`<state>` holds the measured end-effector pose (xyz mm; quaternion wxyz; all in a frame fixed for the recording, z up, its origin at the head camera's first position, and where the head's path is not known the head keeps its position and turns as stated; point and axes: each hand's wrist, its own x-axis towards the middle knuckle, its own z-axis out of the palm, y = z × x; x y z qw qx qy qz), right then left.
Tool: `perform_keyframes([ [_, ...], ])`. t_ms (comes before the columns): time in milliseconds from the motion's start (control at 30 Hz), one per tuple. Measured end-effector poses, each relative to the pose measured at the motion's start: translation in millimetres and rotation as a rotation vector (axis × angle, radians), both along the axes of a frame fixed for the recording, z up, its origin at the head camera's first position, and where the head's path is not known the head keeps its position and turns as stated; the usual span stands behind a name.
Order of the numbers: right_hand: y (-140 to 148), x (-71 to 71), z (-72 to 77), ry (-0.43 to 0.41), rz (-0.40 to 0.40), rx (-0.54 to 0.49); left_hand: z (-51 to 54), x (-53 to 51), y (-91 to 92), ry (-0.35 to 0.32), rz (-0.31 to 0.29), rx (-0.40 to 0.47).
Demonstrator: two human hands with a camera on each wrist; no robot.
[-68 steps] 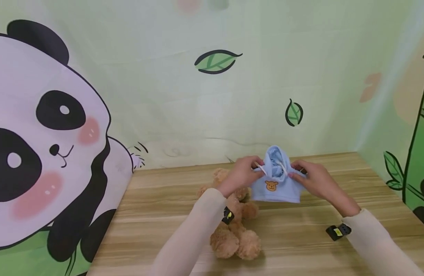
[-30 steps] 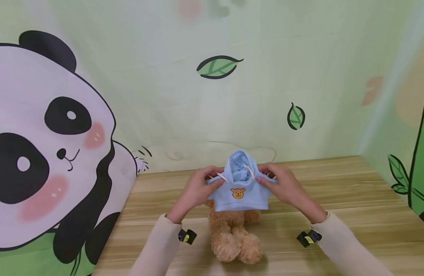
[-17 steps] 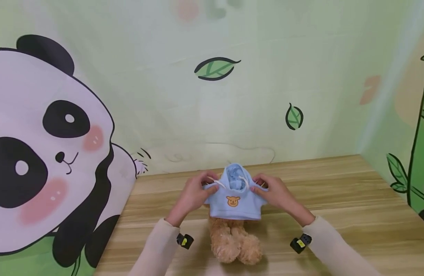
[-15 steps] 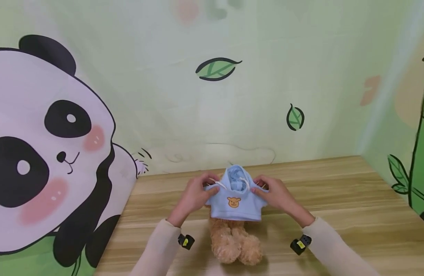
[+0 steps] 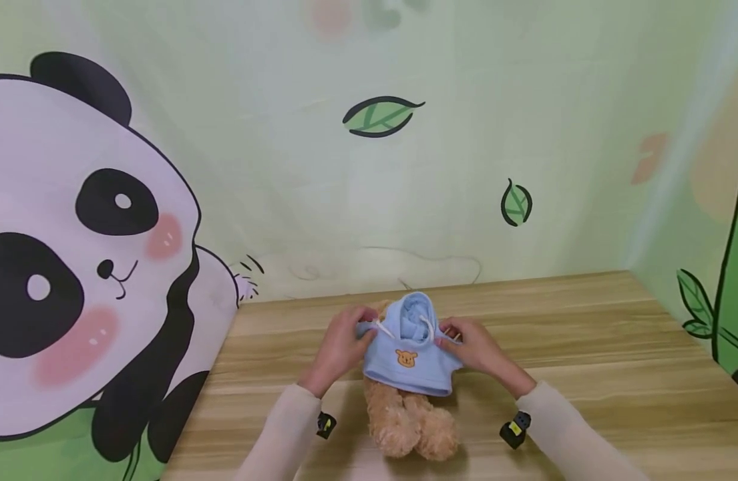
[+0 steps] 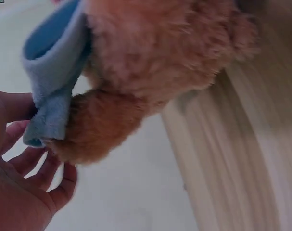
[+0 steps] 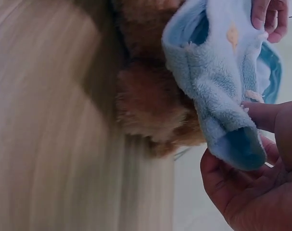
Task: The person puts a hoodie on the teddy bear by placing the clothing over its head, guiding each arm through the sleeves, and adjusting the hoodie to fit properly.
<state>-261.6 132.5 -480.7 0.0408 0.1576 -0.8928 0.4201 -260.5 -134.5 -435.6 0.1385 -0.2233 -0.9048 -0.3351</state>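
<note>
A small light-blue doll hoodie (image 5: 413, 367) with a bear face on its chest and white drawstrings lies over the upper body of a brown teddy bear (image 5: 395, 424). Most of the bear's head and trunk is hidden behind it; its legs show below the hem. My left hand (image 5: 342, 341) pinches the hoodie at its left shoulder, and the left wrist view has the left hand (image 6: 25, 163) holding the sleeve beside a furry arm. My right hand (image 5: 473, 344) pinches the other shoulder. In the right wrist view an open sleeve end (image 7: 242, 147) hangs by the right hand's fingers.
The bear lies on a wood-grain table (image 5: 555, 321). Behind the table hangs a green backdrop (image 5: 284, 167) printed with a panda (image 5: 50, 133) and leaves. Black wrist cameras sit on both cream sleeves (image 5: 561, 427).
From the right of the bear, both hands have carried the hoodie left over it and then lowered it. Just now the hoodie has tilted, its right side dropping lower.
</note>
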Motion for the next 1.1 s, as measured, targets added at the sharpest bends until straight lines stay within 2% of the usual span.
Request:
perform_keyframes([
  [200, 0, 0.8, -13.1, -0.023, 0.022, 0.025, -10.7, 1.8, -9.5, -0.057, 0.055, -0.029],
  [367, 2, 0.0, -20.8, -0.063, 0.051, 0.072, -14.2, 2.3, -20.5, -0.166, 0.097, -0.003],
  [400, 2, 0.3, -20.9, -0.094, 0.065, 0.058, -14.8, 2.0, -22.6, -0.19, 0.1, 0.013],
  [500, 1, 2.2, -19.9, -0.213, 0.116, -0.033, -17.2, 0.6, -27.7, -0.221, 0.104, 0.05],
  [667, -4, 8.2, -17.0, -0.464, 0.181, -0.269, -21.3, -1.3, -32.8, -0.225, 0.106, 0.085],
  [767, -7, 10.1, -17.3, -0.526, 0.197, -0.336, -24.3, -2.4, -36.2, -0.225, 0.107, 0.093],
  [867, -9, 9.8, -19.1, -0.468, 0.167, -0.333, -27.4, -2.9, -39.5, -0.231, 0.113, 0.11],
  [1000, -12, 7.9, -22.9, -0.298, 0.065, -0.232, -32.1, -3.1, -42.4, -0.24, 0.128, 0.136],
  [1100, -13, 8.2, -23.7, -0.28, 0.017, -0.236, -34.5, -3.4, -41.8, -0.242, 0.135, 0.162],
])
